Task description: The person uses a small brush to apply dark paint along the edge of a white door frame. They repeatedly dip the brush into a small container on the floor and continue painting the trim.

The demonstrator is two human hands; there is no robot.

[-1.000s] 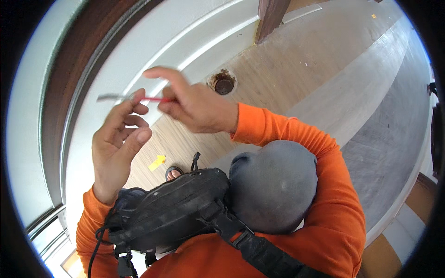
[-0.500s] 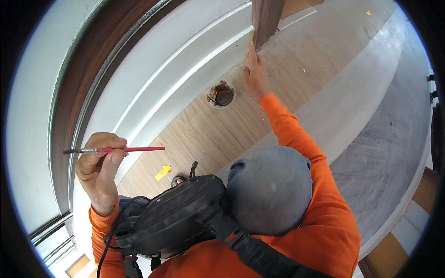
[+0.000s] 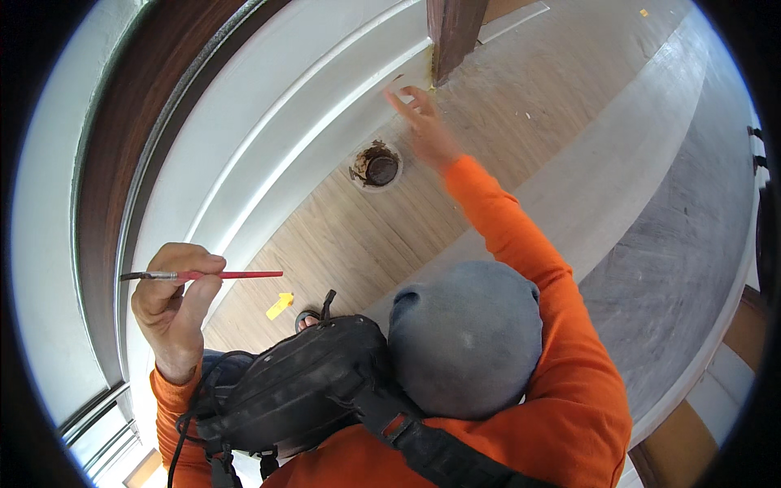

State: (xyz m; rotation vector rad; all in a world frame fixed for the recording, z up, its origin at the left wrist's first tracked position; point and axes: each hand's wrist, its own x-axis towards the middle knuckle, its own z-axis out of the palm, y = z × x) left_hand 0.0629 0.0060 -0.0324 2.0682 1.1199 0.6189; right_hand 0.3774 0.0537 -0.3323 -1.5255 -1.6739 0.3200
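My left hand (image 3: pixel 172 305) is raised at the left and pinches a thin red-handled paintbrush (image 3: pixel 213 276), held level with its dark bristles pointing left. My right hand (image 3: pixel 423 122) is stretched far forward with fingers spread, holding nothing, next to the white trim (image 3: pixel 325 122) at the foot of a brown wooden post (image 3: pixel 451 32). I cannot tell whether it touches the trim. A small round tin of brown paint (image 3: pixel 376 165) stands on the wooden floor just left of my right wrist.
A black bag (image 3: pixel 301 390) hangs on my chest over orange sleeves. A small yellow object (image 3: pixel 279 305) lies on the plank floor (image 3: pixel 504 89) near my sandalled foot (image 3: pixel 307 320). A dark brown frame (image 3: pixel 122 146) curves along the left. Grey flooring (image 3: pixel 675 244) runs at the right.
My right hand left the brush near my left hand and reached out to the trim by the post. My left hand lowered, keeping the brush level.
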